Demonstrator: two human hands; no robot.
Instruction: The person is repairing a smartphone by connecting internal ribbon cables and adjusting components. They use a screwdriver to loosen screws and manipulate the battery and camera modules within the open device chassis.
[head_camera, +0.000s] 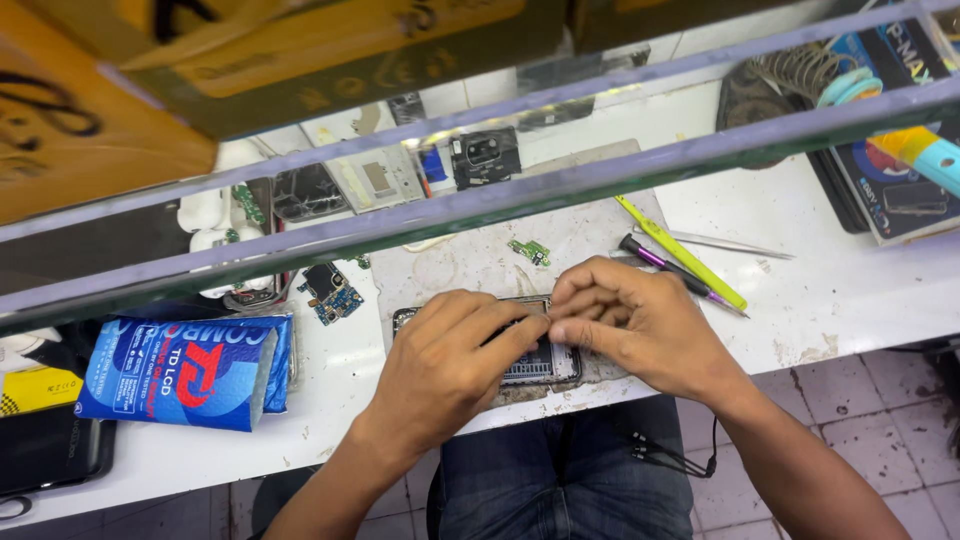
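A: What is nearest to the camera?

B: Two hands, both over one opened phone (540, 362). The phone lies flat on a grey work mat (470, 262), near the front edge of the white bench (850, 290). The left hand (445, 365) covers the left part of the phone, and its fingers are curled down on it. The right hand (640, 322) is beside it, and its fingertips (562, 300) are pinched close together at the upper edge of the phone. If something small is between them, I cannot tell.

A: And to the left?

B: One blue pouch (185, 370) with red and white print lies flat on the bench. It is rectangular. Left of it I see one yellow package (35, 388), only a part.

A: Behind the hands?

B: One small green circuit piece (530, 250) on the mat, and one blue circuit board (330, 292) just off the mat. To the right there are one yellow-green pry tool (680, 250), one screwdriver with purple shaft (670, 270), and one pair of metal tweezers (725, 242).

A: And far away?

B: One dark box with colourful print (895, 190) at the right, and brown cardboard boxes (100, 110) with black marks at the top left, above two grey bars (560, 185).
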